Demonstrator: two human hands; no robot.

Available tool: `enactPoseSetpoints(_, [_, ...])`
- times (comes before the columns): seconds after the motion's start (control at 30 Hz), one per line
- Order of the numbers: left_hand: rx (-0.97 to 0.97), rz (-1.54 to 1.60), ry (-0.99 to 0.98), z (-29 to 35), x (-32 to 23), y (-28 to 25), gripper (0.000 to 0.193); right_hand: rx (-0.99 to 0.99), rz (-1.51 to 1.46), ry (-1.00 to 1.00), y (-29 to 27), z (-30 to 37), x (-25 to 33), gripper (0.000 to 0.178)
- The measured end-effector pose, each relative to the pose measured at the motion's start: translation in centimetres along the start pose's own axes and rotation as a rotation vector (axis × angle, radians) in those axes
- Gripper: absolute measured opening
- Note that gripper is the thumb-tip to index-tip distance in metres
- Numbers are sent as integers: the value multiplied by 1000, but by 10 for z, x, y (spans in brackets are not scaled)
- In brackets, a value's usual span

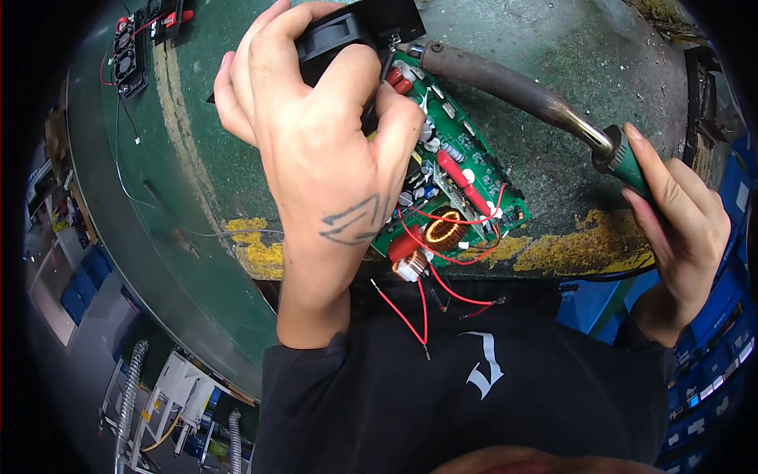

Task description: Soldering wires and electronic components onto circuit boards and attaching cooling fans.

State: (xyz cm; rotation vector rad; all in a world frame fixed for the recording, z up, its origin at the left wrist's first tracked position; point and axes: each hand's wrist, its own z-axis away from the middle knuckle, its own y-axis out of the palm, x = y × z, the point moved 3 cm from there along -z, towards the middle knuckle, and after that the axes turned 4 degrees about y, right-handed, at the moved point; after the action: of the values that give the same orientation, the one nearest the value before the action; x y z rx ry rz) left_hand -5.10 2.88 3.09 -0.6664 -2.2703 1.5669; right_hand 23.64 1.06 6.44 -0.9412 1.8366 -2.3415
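My left hand is closed over a black panel carrying a black rocker switch. A dark wire runs from a small metal terminal on the panel down between my thumb and forefinger. In my right hand is a soldering iron, gripped by its green handle, with its tip at or very close to that terminal. Below lies a green circuit board, partly hidden by my left hand. It bears copper-wound coils, red components and loose red wires.
The worktop is worn green with a chipped yellow front edge. At the far left stand black cooling fans with wires. A thin cable crosses the left side. Blue bins are low on the right.
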Motion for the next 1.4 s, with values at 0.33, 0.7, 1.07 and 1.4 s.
enactPoseSetpoints(0.33, [88, -23, -86, -1, -5, 0, 12, -5, 82, -14, -1, 0, 5, 57])
enactPoseSetpoints(0.7, [72, -26, -94, -1, -6, -2, 12, -91, -90, 2, 8, 5, -5, 56])
enactPoseSetpoints(1.07, [90, -51, -100, -2, -7, -1, 11, -73, -47, -14, 7, 5, -3, 57])
enactPoseSetpoints(1.4, [34, 37, -115, -1, -7, -3, 11, -106, -95, -46, 6, 7, -2, 58])
